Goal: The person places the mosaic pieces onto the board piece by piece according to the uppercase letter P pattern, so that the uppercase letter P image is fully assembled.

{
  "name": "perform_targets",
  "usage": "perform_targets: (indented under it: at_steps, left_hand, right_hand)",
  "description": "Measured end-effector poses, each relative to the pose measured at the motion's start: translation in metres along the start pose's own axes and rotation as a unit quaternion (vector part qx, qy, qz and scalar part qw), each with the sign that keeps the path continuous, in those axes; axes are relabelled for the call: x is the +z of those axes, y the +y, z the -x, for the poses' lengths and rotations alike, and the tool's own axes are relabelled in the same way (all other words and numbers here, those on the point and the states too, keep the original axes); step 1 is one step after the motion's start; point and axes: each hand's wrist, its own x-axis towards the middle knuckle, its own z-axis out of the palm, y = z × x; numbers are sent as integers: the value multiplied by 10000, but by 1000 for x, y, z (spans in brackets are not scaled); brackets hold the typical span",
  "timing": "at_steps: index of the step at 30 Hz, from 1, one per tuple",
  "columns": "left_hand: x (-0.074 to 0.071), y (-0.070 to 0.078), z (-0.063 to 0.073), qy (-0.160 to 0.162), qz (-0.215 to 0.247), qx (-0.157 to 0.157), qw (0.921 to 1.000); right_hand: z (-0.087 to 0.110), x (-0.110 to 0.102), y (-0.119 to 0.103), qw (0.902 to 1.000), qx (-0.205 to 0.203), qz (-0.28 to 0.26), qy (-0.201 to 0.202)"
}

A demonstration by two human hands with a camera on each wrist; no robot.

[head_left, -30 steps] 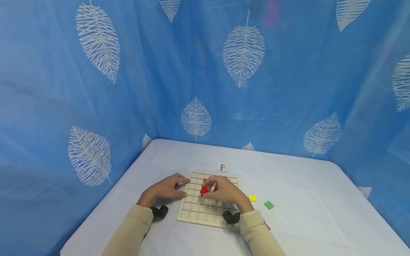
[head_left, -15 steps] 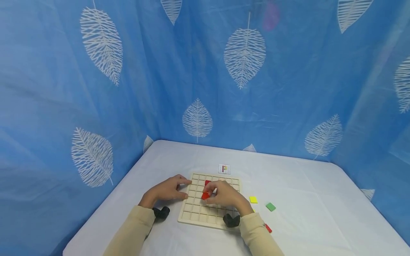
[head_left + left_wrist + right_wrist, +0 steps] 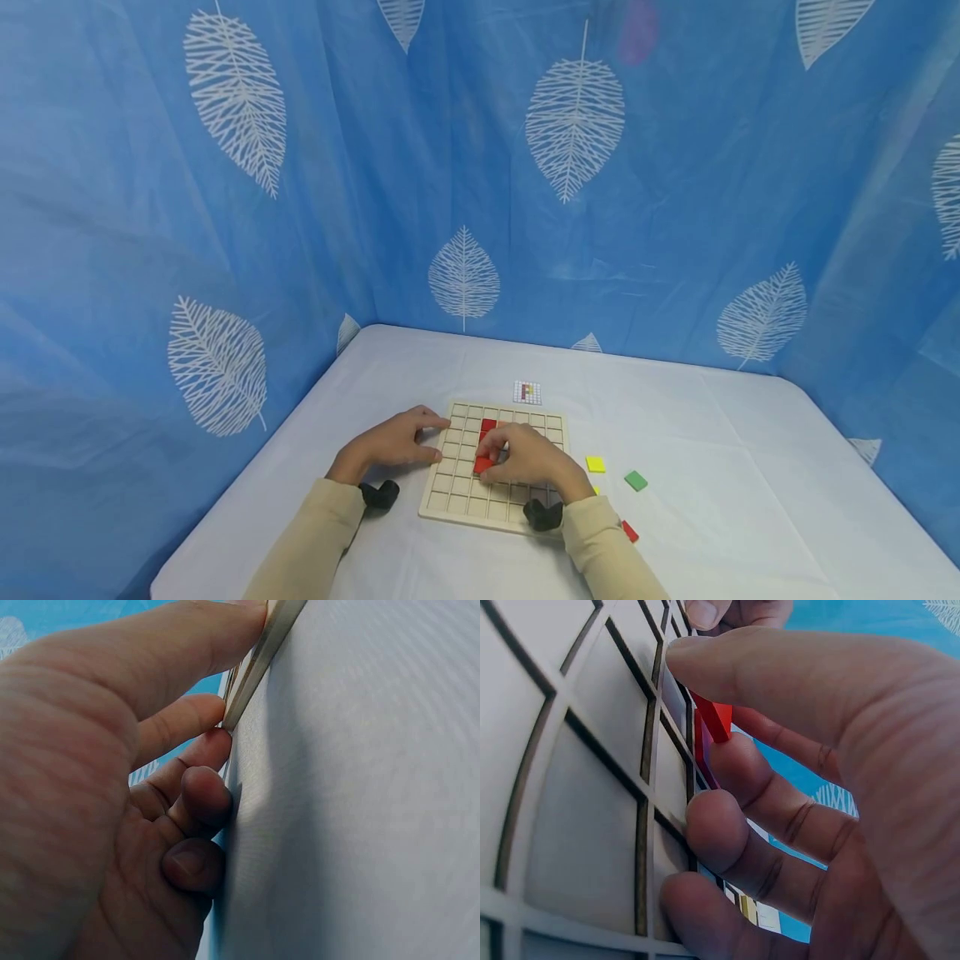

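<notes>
A pale wooden board (image 3: 457,503) divided into square cells lies on the table. My right hand (image 3: 528,457) is over its middle, pinching a red tile (image 3: 482,466) between thumb and fingers. In the right wrist view the pinched red tile (image 3: 718,718) is tilted close over the grid, its upper part behind the thumb. Another red tile (image 3: 488,425) sits in the board, just beyond the fingers. The left hand (image 3: 393,439) touches the board's left edge with thumb and fingertips spread apart. In the left wrist view the other fingers bend loosely beside the board's edge (image 3: 259,667).
Behind the board lies a small card (image 3: 527,392) printed with a coloured grid. To the right are a yellow tile (image 3: 595,464), a green tile (image 3: 636,481) and a loose red tile (image 3: 630,532) near the right sleeve. A blue leaf-patterned curtain (image 3: 667,233) surrounds the table.
My right hand has brought the pinched red tile slightly toward me and down to the grid, uncovering the red tile beyond it. The left hand keeps its place at the board's edge.
</notes>
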Motion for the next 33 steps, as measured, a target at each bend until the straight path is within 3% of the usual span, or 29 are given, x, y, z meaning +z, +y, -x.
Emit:
perform_targets:
  at_steps: [33]
  left_hand:
    - [-2,0,0,-3,4,-84,10000]
  right_hand:
    - [-2,2,3,9996,183,166,-102]
